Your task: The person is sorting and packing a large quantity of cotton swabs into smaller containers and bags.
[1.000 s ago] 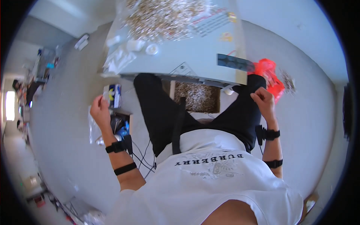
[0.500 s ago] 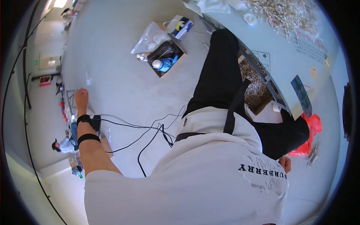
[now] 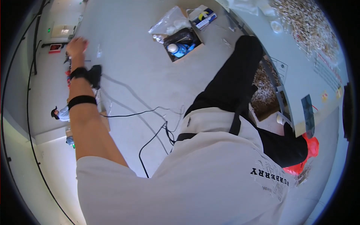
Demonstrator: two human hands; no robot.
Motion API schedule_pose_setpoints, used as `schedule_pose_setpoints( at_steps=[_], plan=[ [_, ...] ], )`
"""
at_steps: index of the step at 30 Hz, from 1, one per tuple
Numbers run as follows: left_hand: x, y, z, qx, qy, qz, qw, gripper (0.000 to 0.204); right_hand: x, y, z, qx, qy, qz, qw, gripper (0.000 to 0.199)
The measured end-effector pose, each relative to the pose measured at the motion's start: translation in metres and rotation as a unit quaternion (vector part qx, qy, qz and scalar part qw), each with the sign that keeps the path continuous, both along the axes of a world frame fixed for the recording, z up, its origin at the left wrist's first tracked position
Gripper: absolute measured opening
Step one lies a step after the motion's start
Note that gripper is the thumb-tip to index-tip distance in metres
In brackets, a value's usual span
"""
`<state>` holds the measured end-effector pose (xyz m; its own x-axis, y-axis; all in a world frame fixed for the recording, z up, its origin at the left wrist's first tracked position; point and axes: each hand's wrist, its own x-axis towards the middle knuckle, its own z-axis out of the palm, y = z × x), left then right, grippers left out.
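Holds the left hand [image 3: 77,47] out at the far left, well apart from the bench [image 3: 315,86], with nothing discernible in its grasp; too blurred to tell wide from narrow. Shows nothing of the right hand, so cannot tell its state. Carries a black device [image 3: 95,76] strapped at the left wrist, just beside the hand, probably banded there to leave the fingers free. Wears a second black strap [image 3: 83,100] farther up the forearm, perhaps for steadiness. Sits angled partly away from the bench, maybe to give the outstretched arm room.

Bears, on the bench, a heap of small brown-and-silvery pieces [image 3: 307,22]. Has beneath, between the knees, an open box [image 3: 266,110] filled with similar pieces, likely set there to catch or store them.

Includes, on the floor, a cardboard box [image 3: 198,48] holding a white-capped blue bottle [image 3: 173,48] and a black bag [image 3: 183,36], presumably gathered for tidiness. Shows a clear bag [image 3: 170,24] with white contents at the box's edge, plus a blue-and-white carton [image 3: 202,17] just beside.
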<state>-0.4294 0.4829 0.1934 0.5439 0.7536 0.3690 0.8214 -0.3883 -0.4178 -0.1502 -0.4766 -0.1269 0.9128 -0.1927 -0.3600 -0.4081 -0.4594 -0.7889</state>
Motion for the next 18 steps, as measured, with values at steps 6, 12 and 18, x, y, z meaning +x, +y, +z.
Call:
schedule_pose_setpoints(
  at_steps=[6,12,18],
  plan=[
    [0.19,-0.125,-0.006,-0.39,-0.232,-0.234,0.86,0.019,-0.016,0.018,-0.013,0.041,-0.016,-0.054,0.998,0.02],
    [0.244,-0.17,-0.041,-0.509,-0.158,-0.371,0.76,0.011,-0.02,0.031,0.015,0.039,-0.063,-0.102,0.992,0.02],
    [0.242,-0.197,-0.095,-0.504,-0.128,-0.425,0.741,0.015,-0.003,0.063,0.092,0.069,-0.123,-0.08,0.987,0.02]
  ],
)
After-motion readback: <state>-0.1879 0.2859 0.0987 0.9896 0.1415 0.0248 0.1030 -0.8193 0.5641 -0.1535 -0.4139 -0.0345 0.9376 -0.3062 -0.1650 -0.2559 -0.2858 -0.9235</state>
